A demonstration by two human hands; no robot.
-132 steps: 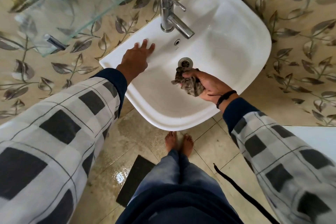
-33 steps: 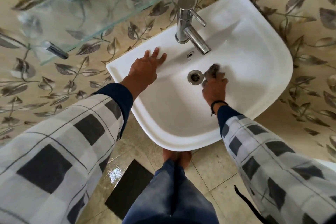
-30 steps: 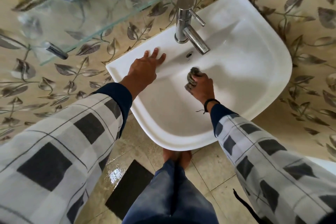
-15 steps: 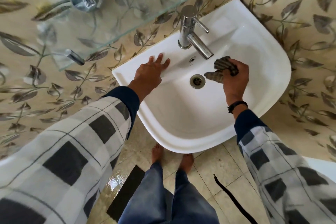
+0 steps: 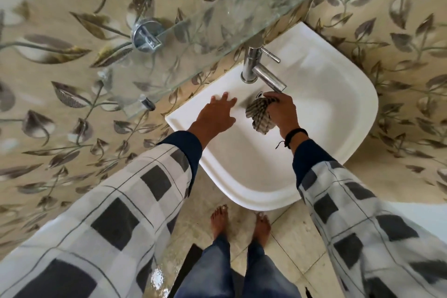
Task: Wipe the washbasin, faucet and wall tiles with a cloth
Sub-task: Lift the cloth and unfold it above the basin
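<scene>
- The white washbasin [image 5: 333, 113] is fixed on wall tiles [image 5: 60, 84] with a leaf pattern. I take the middle of its bowl as the centre of the clock, with 12 toward the wall.
- The chrome faucet [image 5: 263, 72] stands at 12 o'clock on the back rim, and its spout points toward 4 o'clock.
- The left hand [image 5: 217, 116] is at 9 o'clock. It lies flat on the basin's rim with the fingers straight and spread, holding nothing.
- The right hand [image 5: 283, 111] is just under the tip of the spout, with the fingers curled tightly round the cloth [image 5: 260, 115].
- The cloth is grey and ribbed, bunched up. It sticks out of the fist toward 9 o'clock, over the bowl, between the two hands. I cannot tell if it touches the porcelain.
- A black wristband [image 5: 294, 133] is on the right wrist.
- A glass shelf [image 5: 205, 22] hangs over the faucet, from 10 to 1 o'clock.
- At 6 o'clock two bare feet [image 5: 219, 221] stand on the wet floor, with a dark mat [image 5: 191, 264] just behind them.
</scene>
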